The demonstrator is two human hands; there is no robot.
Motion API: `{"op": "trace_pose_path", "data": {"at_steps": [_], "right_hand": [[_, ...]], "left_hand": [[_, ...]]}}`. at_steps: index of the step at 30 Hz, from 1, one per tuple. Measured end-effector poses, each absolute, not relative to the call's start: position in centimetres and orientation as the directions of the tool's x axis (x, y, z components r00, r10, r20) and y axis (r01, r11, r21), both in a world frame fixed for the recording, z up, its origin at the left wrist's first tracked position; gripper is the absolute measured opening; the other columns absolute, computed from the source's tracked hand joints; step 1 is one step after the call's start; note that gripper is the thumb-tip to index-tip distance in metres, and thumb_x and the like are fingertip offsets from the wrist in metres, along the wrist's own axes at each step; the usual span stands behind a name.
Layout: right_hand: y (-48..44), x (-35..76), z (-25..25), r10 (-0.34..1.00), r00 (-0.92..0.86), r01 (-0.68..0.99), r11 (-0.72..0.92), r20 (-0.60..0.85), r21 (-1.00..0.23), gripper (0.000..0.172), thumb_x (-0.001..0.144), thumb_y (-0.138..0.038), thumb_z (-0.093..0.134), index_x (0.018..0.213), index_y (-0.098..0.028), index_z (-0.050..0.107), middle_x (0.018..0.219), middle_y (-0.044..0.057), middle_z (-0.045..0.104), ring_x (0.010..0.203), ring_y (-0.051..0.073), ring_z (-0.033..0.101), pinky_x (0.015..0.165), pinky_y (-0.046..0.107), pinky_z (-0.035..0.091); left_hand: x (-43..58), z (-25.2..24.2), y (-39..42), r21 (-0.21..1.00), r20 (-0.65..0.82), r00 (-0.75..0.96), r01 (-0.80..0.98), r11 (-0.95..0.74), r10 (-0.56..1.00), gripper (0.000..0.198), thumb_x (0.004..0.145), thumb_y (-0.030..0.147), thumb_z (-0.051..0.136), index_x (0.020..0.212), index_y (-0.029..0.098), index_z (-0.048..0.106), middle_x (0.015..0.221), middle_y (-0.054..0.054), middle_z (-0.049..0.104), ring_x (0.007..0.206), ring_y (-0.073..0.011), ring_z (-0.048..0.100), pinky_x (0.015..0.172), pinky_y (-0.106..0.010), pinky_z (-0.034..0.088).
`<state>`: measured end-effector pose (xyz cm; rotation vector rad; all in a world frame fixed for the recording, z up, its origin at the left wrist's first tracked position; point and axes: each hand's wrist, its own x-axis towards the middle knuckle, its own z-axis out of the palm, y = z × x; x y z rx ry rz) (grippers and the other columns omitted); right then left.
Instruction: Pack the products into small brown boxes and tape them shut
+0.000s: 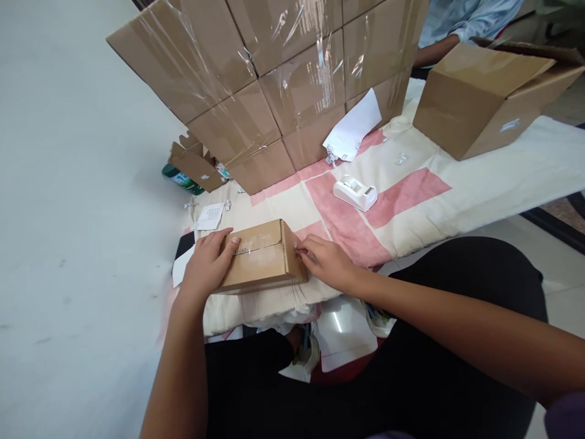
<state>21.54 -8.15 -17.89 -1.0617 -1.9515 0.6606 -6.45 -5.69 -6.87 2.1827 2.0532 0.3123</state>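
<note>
A small closed cardboard box (pixel 260 256) lies on the cloth-covered table in front of me, with a seam along its top and a strip of print near my thumb. My left hand (pixel 211 262) grips its left end, thumb on top and fingers over the far edge. At the box's right end, my right hand (pixel 326 259) is closed in a pinch on a tiny shiny bit that looks like clear tape. Beyond the box stands a white tape dispenser (pixel 355 192), apart from both hands.
A tall stack of taped cartons (pixel 301 91) stands at the back, a white sheet (pixel 354 128) leaning near it. An open carton (pixel 475 97) sits at right by another person's arm (pixel 436 51). At left are a small open box (pixel 196 161), a green container (pixel 183 180) and the wall (pixel 68 213).
</note>
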Motion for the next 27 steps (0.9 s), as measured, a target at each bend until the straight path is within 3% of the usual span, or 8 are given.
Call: {"op": "trace_pose_path", "data": {"at_steps": [11,21,27], "right_hand": [[-7.91,21.31,-17.86,0.874,-0.326,0.493,0.482,0.359,-0.724,0.014,0.099,-0.017,0.043,0.099,-0.019,0.056,0.100,0.008,0.063,0.089,0.021,0.063,0.077,0.034,0.050],[-7.40,21.26,-18.53,0.803,-0.370,0.510,0.595,0.466,-0.621,0.015,0.098,-0.015,0.044,0.101,-0.019,0.058,0.099,0.007,0.064,0.087,0.020,0.062,0.072,0.031,0.047],[-7.77,21.03,-17.86,0.855,-0.334,0.495,0.517,0.396,-0.699,0.011,0.092,-0.015,0.049,0.097,-0.021,0.056,0.095,0.004,0.064,0.082,0.018,0.061,0.067,0.029,0.042]], "left_hand": [[-6.81,-7.12,-5.47,0.232,0.061,0.056,0.970,-0.069,0.997,0.066,0.096,0.069,0.032,0.138,0.025,0.058,0.145,-0.006,0.058,0.136,-0.0323,0.044,0.118,-0.050,0.032],[-6.25,-6.75,-5.96,0.250,0.055,0.030,0.967,-0.043,0.998,0.065,0.096,0.067,0.033,0.137,0.024,0.058,0.147,-0.006,0.057,0.140,-0.0320,0.041,0.120,-0.050,0.030],[-6.32,-6.74,-5.81,0.235,0.062,0.053,0.970,-0.066,0.997,0.066,0.095,0.068,0.032,0.137,0.024,0.058,0.146,-0.007,0.058,0.138,-0.0327,0.043,0.119,-0.050,0.031]]}}
